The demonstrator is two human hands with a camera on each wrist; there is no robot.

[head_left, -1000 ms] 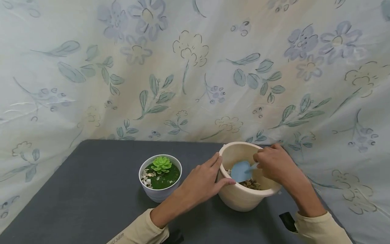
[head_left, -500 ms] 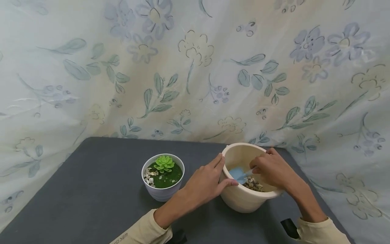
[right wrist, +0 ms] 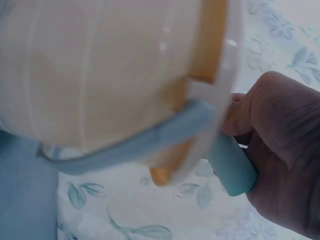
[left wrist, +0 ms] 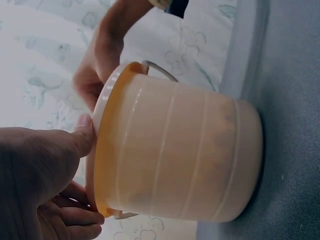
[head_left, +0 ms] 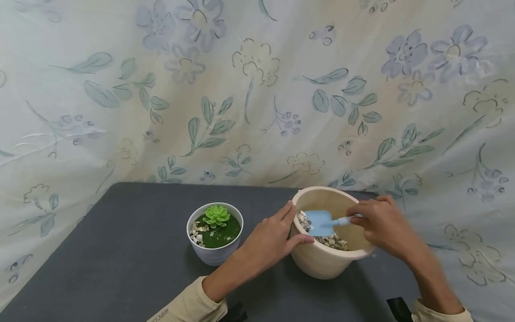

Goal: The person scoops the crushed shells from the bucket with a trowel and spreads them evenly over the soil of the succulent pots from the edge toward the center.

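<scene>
My right hand grips the handle of a light-blue plastic hand shovel. Its blade lies inside a cream bucket, over a layer of small pebbles. No stones show plainly on the blade. The pale green handle end sticks out of my right fist in the right wrist view. With fingers nearly straight, my left hand rests on the bucket's left rim, its thumb along the near edge. The left wrist view has that thumb and the fingers touching the rim from outside.
Left of the bucket, a white pot holds a green succulent, moss-like green cover and pale stones. The bucket's grey handle hangs down its side. A floral cloth hangs behind the dark grey table.
The shovel went lower into the pebbles, then rose and turned level. My right hand has moved right and slightly up. The left hand stays on the rim.
</scene>
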